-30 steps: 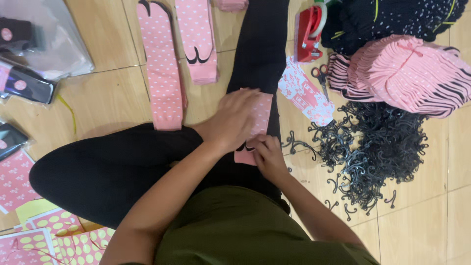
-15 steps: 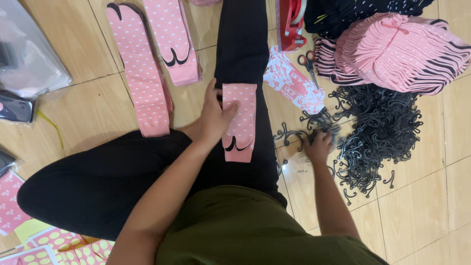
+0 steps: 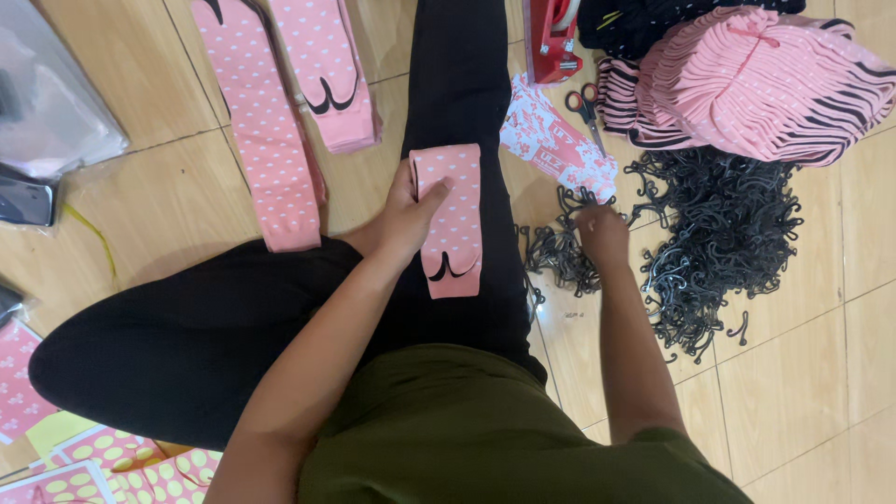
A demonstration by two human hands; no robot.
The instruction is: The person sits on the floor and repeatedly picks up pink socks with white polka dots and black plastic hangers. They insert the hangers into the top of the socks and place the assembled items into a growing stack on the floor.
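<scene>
My left hand holds a folded pink sock with white hearts flat against my black-clad leg, thumb across its upper part. My right hand reaches to the floor on the right and its fingers are in a heap of small black plastic hooks; whether it has pinched one I cannot tell. Pink patterned paper cards lie just beyond that hand.
More pink heart socks lie on the wooden floor at upper left. A stack of pink and black striped socks, scissors and a red tape dispenser sit at upper right. Clear plastic bags lie left; dotted cards at lower left.
Both hands were together on the sock on my leg. My right hand has moved off to the right into the hook heap, while my left hand stays on the sock.
</scene>
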